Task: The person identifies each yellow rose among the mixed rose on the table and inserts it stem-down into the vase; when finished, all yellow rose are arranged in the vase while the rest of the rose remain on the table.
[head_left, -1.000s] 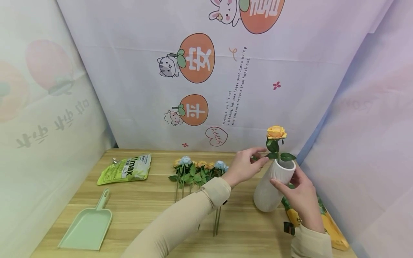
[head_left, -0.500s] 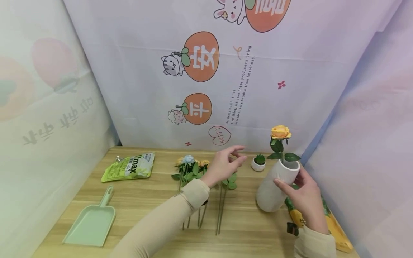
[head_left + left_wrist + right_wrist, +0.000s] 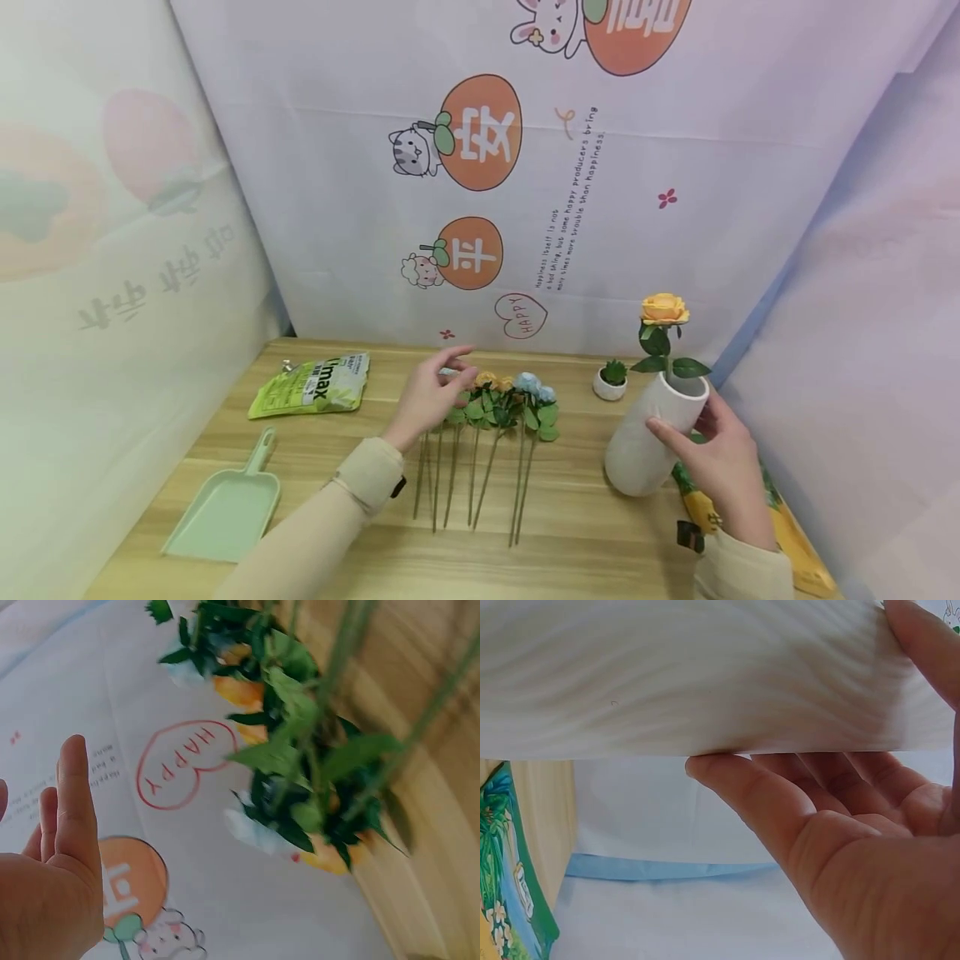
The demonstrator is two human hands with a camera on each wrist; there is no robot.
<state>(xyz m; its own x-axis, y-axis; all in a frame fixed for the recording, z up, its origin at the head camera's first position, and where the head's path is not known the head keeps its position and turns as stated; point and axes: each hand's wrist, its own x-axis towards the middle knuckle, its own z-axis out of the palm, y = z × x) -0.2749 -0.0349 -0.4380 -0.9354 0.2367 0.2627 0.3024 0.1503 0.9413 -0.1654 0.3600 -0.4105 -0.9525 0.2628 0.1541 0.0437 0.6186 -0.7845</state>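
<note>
Wood: pale planked table (image 3: 570,533), boxed in by draped white printed cloth (image 3: 360,233).
Right hand (image 3: 712,467): fingers curled round the tilted white vase (image 3: 645,450), which holds an orange rose (image 3: 663,309).
Left hand (image 3: 427,396): fingers loose and spread, holding nothing, over the loose flower stems (image 3: 487,433) lying mid-table.
Left side: green scoop (image 3: 225,512), green pouch (image 3: 311,387).

Yellow packet (image 3: 795,542) half hidden behind right hand (image 3: 720,467); flower bunch (image 3: 300,757) blurred.
</note>
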